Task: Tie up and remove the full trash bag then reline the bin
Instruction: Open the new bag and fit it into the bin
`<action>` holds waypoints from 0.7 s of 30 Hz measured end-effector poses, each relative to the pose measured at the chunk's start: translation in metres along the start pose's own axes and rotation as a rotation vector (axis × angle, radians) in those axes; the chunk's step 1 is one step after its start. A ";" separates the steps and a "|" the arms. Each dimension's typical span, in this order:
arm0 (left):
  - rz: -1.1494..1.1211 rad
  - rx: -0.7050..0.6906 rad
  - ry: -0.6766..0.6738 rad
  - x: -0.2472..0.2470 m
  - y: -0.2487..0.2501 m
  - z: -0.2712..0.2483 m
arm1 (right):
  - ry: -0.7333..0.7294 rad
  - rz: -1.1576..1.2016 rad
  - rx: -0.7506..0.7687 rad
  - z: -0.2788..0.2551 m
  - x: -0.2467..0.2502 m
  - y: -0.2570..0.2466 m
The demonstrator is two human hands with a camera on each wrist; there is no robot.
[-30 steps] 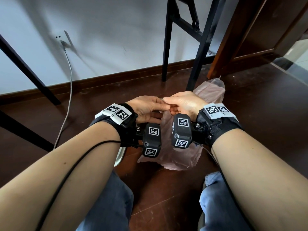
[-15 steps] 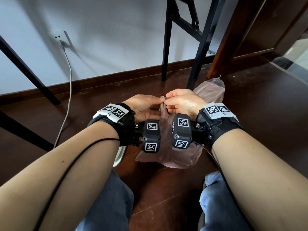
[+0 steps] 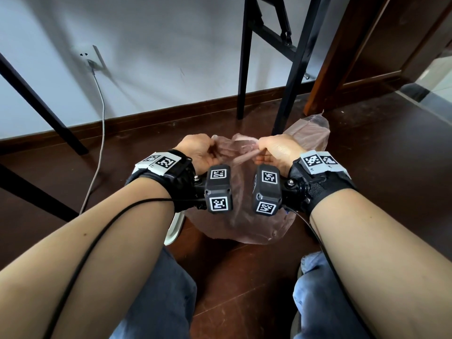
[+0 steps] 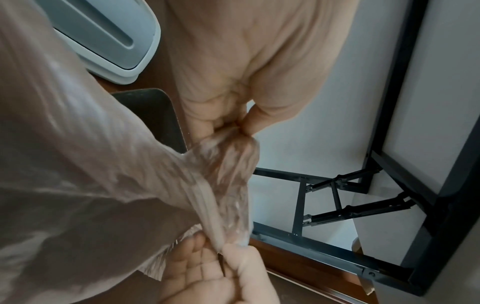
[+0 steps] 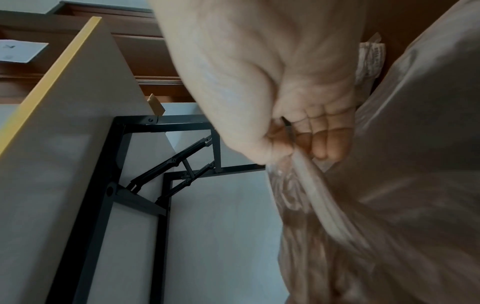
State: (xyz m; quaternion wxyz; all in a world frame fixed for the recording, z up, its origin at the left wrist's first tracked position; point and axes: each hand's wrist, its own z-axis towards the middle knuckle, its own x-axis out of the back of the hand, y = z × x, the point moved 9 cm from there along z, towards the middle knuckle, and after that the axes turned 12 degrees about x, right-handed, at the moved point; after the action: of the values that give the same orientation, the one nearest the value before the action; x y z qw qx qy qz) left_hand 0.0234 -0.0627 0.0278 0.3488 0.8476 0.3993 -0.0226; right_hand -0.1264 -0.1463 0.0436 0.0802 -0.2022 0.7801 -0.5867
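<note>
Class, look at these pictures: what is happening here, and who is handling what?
A person crouched over a dark wooden floor is working on a thin pinkish plastic trash bag. The left hand and the right hand each pinch a gathered piece of the bag's top, held apart with film stretched between them. No finished knot shows. A pale bin lies beside the bag.

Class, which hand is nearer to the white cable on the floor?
Left. The white cable lies to the left of both; the left hand is closer, the right hand farther right.
</note>
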 end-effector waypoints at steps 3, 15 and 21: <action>0.076 0.071 -0.034 -0.008 -0.008 -0.008 | 0.026 0.183 -0.047 0.000 -0.001 0.000; 0.307 -0.025 0.166 0.020 0.002 0.003 | -0.074 0.272 -0.081 0.004 0.002 0.001; 0.115 -0.179 0.150 0.023 0.020 0.001 | -0.151 -0.177 -0.010 0.005 0.005 0.007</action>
State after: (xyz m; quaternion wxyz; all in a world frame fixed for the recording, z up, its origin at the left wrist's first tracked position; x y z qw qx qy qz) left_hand 0.0534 -0.0566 0.0311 0.3930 0.8340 0.3751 0.0965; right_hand -0.1312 -0.1510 0.0358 0.0856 -0.3144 0.7536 -0.5708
